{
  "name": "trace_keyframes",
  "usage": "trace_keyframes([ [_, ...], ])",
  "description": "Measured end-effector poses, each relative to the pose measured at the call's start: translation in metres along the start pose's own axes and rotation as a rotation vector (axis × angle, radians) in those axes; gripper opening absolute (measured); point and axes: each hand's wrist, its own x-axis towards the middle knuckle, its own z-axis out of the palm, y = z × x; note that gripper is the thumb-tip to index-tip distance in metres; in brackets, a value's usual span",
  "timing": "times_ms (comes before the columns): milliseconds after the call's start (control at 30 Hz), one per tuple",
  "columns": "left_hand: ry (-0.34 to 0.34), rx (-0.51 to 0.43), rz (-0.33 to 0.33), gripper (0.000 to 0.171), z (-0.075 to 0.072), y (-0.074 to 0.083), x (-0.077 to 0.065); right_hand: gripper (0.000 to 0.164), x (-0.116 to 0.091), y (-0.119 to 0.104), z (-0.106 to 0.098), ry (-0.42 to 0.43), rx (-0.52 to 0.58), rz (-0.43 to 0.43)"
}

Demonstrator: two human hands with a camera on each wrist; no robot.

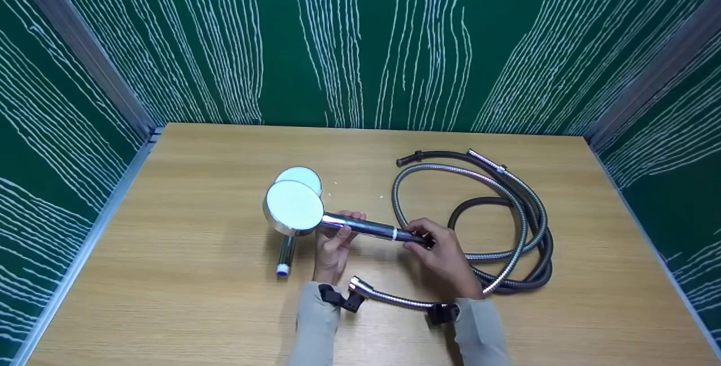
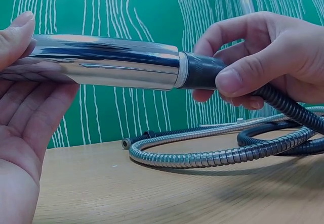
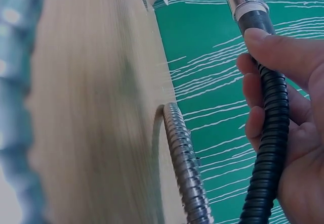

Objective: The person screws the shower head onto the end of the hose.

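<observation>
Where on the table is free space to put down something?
Free: the table left of both shower heads, and right of the coiled hoses. Crowded: the centre, between them, where the left hand and right hand work.

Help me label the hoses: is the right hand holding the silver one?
No, in the left wrist view the right hand grips a black hose beside the chrome handle.

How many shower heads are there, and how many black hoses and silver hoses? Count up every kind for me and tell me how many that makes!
Shower heads: 2
Black hose: 1
Silver hose: 1
Total: 4
</observation>
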Motion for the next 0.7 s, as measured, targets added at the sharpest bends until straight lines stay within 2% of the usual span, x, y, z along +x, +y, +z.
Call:
trace_keyframes([
  [267,-0.026,-0.006,0.017,0.019,0.0002,0.0004,0.0004,0.026,-0.001,0.0009,0.0007,0.03,0.028,-0.041],
  [433,-0.026,-0.003,0.018,0.018,0.0006,0.0006,0.001,0.026,-0.0006,-0.0016,0.0008,0.038,0.007,-0.073],
  [700,-0.01,0.006,0.017,0.018,0.0004,0.0005,0.0006,0.029,-0.0005,0.0032,0.0007,-0.008,0.032,-0.034],
])
